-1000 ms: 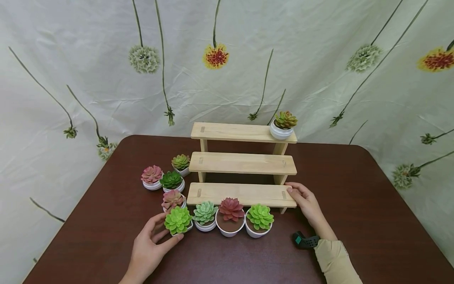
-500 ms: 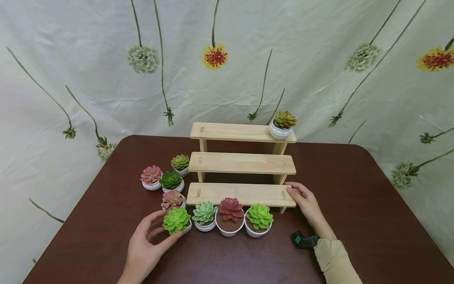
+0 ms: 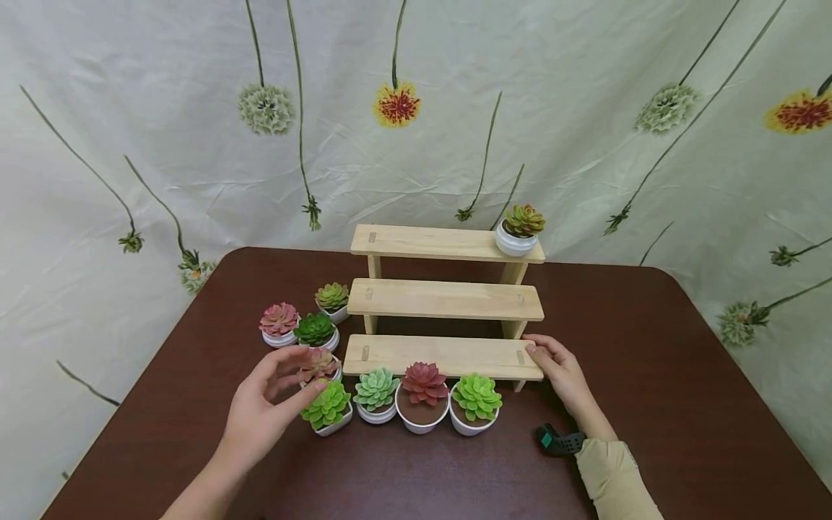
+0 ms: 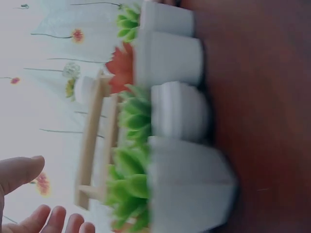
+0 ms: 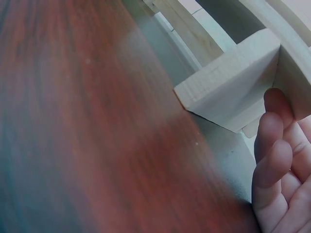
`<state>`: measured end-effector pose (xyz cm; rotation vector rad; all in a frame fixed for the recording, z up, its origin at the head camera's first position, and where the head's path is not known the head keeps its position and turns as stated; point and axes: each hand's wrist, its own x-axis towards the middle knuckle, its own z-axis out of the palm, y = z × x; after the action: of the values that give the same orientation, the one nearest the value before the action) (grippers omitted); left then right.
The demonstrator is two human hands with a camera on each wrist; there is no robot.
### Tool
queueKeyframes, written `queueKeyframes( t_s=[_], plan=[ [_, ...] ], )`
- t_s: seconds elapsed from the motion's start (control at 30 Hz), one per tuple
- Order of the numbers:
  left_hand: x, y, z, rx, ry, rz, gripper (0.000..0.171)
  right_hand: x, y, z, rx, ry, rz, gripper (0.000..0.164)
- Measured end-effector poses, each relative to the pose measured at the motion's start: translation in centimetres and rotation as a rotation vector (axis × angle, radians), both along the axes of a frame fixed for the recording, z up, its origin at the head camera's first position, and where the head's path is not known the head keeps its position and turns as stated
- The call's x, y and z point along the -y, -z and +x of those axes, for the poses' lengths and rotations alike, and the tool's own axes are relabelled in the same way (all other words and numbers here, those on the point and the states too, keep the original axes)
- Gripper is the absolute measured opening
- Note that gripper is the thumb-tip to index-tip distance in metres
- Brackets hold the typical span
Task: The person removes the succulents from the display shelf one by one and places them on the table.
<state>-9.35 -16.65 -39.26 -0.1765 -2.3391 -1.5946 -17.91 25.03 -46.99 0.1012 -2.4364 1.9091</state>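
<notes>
My left hand (image 3: 260, 404) is raised over the bright green succulent (image 3: 327, 406) in its angular white pot, thumb and fingers spread with nothing between them. Its fingertips overlap the pink-green succulent (image 3: 320, 365) just behind in the head view. In the left wrist view, the thumb (image 4: 22, 174) stands apart from the fingers, and the white pot (image 4: 189, 187) rests on the table. My right hand (image 3: 560, 372) grips the right end of the lowest board of a three-tier wooden plant stand (image 3: 435, 355), thumb on top. In the right wrist view its fingers (image 5: 274, 160) curl under that board.
A pale green succulent (image 3: 375, 393), a dark red one (image 3: 423, 386) and another bright green one (image 3: 477, 399) line the stand's front. More pots, including a pink succulent (image 3: 279, 321), stand at left. One potted succulent (image 3: 518, 230) sits on the top board. Behind hangs a flowered cloth (image 3: 572, 144).
My left hand has let go of the angular pot with the bright green succulent and has lifted up and back. My right hand keeps its grip on the stand.
</notes>
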Motion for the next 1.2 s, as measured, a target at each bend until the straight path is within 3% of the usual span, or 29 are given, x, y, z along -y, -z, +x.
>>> queueKeyframes(
  t_s=[0.13, 0.33, 0.57, 0.83, 1.2],
  plan=[
    [-0.1, -1.5, -1.1, 0.055, 0.070, 0.035, 0.043, 0.1, -0.1, 0.1, 0.007, -0.004, -0.007, 0.035],
    [-0.6, -3.0, -3.0, 0.039, 0.137, -0.005, 0.042, 0.1, -0.2, 0.2, 0.026, 0.004, -0.019, 0.034],
    [-1.8, -4.2, -5.2, 0.073, 0.167, -0.041, 0.045, 0.1, -0.2, 0.1, 0.028, 0.014, -0.019, 0.034],
    [-3.1, -5.4, -7.8, 0.023, 0.205, 0.055, 0.045, 0.0, -0.1, 0.2, 0.014, 0.010, -0.010, 0.035],
    [-5.1, -7.1, -10.9, 0.028, 0.218, 0.073, 0.049, 0.2, -0.3, 0.1, 0.018, 0.003, -0.013, 0.035]
  ],
)
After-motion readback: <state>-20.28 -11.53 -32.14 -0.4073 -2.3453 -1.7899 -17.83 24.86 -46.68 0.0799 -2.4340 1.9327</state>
